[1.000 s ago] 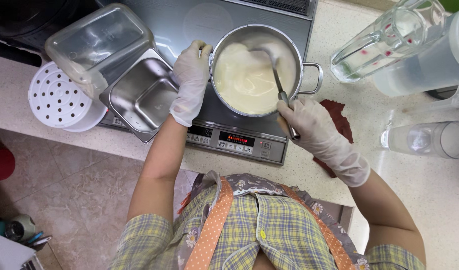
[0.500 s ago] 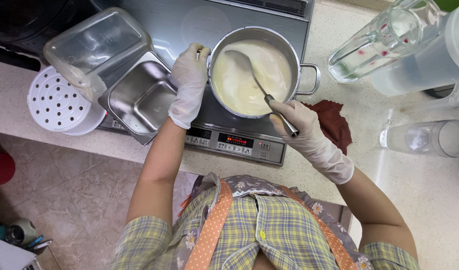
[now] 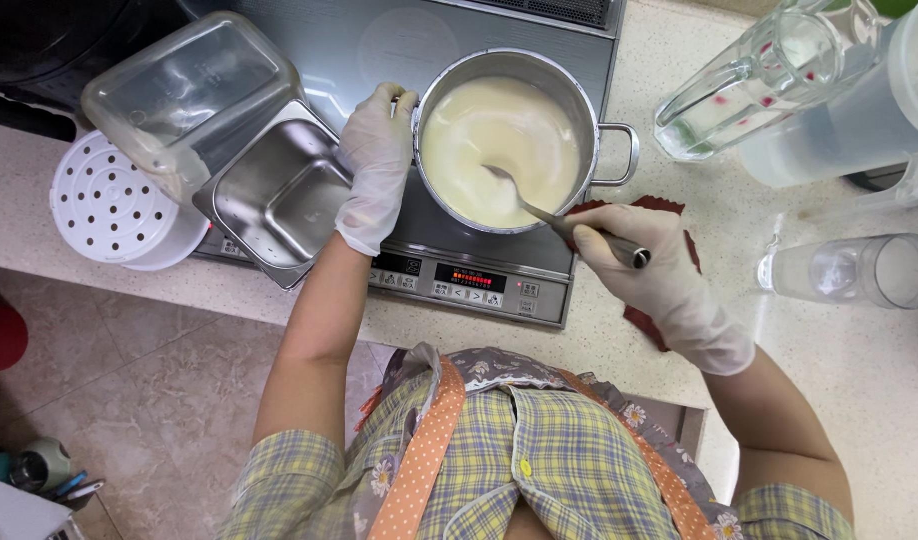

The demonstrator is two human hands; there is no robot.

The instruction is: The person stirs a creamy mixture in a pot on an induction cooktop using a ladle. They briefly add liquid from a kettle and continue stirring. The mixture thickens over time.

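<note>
Overhead, gloved left hand (image 3: 372,170) fingers curled on round steel pot (image 3: 579,100) rim, gloved right hand (image 3: 639,262) fingers clenched round metal spoon (image 3: 539,207) in creamy liquid (image 3: 479,130).

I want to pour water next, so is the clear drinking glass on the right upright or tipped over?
Tipped over: the glass lies on its side on the counter, mouth pointing right.

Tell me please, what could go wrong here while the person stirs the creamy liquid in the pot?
1. The pot is fairly full of pale liquid; brisk strokes of the spoon in the right hand might slop some onto the cooktop.
2. The left hand grips the pot's rim in only a thin glove; if the metal is hot, it may burn.
3. The metal tray overhangs the counter edge and could get knocked off.
</note>
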